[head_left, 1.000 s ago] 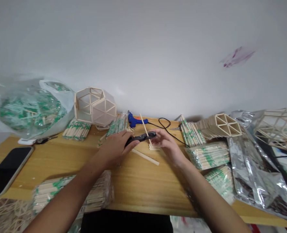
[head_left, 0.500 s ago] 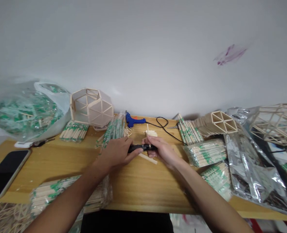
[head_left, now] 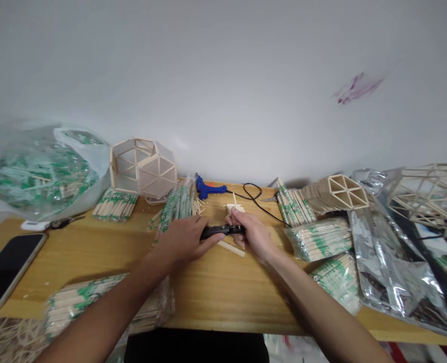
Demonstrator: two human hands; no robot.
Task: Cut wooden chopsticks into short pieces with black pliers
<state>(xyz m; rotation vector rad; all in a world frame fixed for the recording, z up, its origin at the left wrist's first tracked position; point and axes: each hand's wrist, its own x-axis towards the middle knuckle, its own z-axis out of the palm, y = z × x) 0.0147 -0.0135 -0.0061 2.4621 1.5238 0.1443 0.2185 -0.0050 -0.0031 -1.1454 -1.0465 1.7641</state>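
Observation:
My left hand [head_left: 183,236] is closed around a dark hand tool [head_left: 220,230] that looks like cutting pliers, held level above the table. Its far end reaches my right hand [head_left: 257,233], whose fingers are closed on a thin wooden stick [head_left: 234,198] that sticks up past them. Where stick and tool meet is partly hidden by the fingers. Just behind lies a small pile of short wooden sticks [head_left: 240,207]. Flat pale sticks [head_left: 231,248] lie on the table under the hands.
At the back is a blue glue gun [head_left: 211,189] with a black cord [head_left: 263,205]. Bundles of wrapped sticks [head_left: 322,238] lie on both sides. A stick-built lattice shape [head_left: 157,174] stands back left, near a bag of wrappers [head_left: 45,171]. A phone [head_left: 9,269] lies far left.
The upright stick in my right hand has shifted slightly right and leans differently. The tool and both hands stay almost where they were.

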